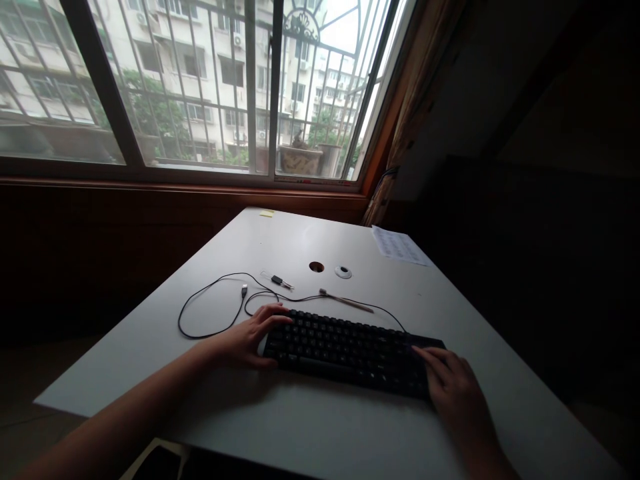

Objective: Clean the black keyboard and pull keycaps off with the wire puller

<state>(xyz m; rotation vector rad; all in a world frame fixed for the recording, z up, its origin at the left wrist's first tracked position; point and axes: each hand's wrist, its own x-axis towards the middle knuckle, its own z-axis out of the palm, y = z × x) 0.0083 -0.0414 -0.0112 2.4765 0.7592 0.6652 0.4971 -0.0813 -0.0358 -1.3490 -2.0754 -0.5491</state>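
A black keyboard [345, 350] lies slightly askew on the white table, its cable running from the back edge. My left hand [255, 337] grips the left end, thumb at the front side and fingers over the upper left keys. At the right end, my right hand [453, 380] has its fingers close together, the tips on or just above the keys. Whether something small is between them is hidden. Behind the keyboard lie a thin brush [346, 301] with a dark head and a small black-handled wire tool [283, 282].
The cable [193, 297] loops across the left side of the white table [295, 237], ending in a USB plug [244, 291]. Farther back are a round hole [317, 267], a white ring-shaped cover [343, 272], printed paper [400, 245] and a yellow note [267, 213]. A barred window stands beyond.
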